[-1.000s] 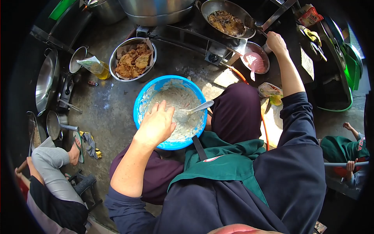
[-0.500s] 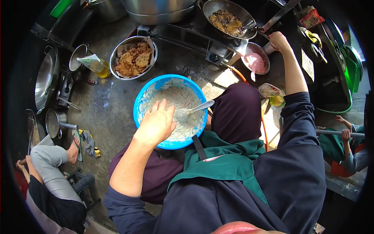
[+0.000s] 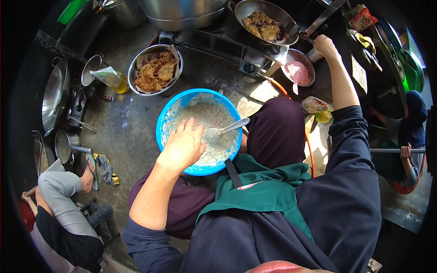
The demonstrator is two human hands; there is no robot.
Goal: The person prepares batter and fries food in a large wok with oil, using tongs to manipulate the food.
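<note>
A blue basin (image 3: 161, 123) holds pale, lumpy batter (image 3: 214, 109), with a grey-handled spoon (image 3: 234, 125) leaning in it. Over the basin's left part is my left hand (image 3: 184, 141), its fingers spread and nothing seen in them. At the upper right, my right hand (image 3: 324, 46) is closed round the handle of a metal utensil (image 3: 306, 37) that reaches to the wok. In the wok (image 3: 241, 8), dark oil surrounds browned fritters (image 3: 262, 26). Beyond the basin, a paper-lined steel bowl (image 3: 132, 73) contains fried pieces (image 3: 157, 73).
A pink slotted ladle (image 3: 298, 73) rests in a metal bowl below the wok. An orange hose (image 3: 310, 157) runs beside my knee. Oil pouch (image 3: 119, 82), pans and a seated person (image 3: 68, 200) are at left; another person (image 3: 412, 132) is at right.
The utensil's end in the wok has shifted and is harder to see. The person at right has moved, with the head now in view. My left hand has barely moved.
</note>
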